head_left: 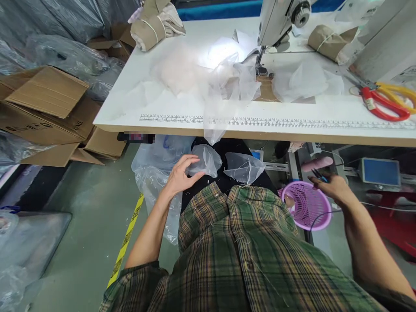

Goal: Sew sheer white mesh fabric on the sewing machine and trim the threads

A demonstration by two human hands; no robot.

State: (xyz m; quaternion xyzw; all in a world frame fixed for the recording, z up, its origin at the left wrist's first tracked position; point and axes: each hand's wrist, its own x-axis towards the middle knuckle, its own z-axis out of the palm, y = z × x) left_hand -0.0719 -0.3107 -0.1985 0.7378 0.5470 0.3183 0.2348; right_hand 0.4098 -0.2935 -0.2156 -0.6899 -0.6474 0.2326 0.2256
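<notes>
My left hand (185, 173) is over my lap, its fingers and thumb apart beside a small sheer white fabric piece (208, 161). The fingertips reach the edge of this piece; whether they touch it I cannot tell. A second sheer piece (244, 168) with loose threads lies on my lap to the right. Out to the right, above a purple basket (305, 206), my right hand (334, 187) is closed around small dark thread snips (319, 175). More sheer fabric (224, 93) lies on the sewing table (182, 110), one end hanging over the front edge.
A sewing machine (276, 21) stands on the table, its needle area by the fabric. Red-handled scissors (383, 102) and yellow-handled ones (398, 93) lie at the right. Rolled cloth bundles (151, 32) sit at the back left. Cardboard boxes (48, 104) stand left of the table.
</notes>
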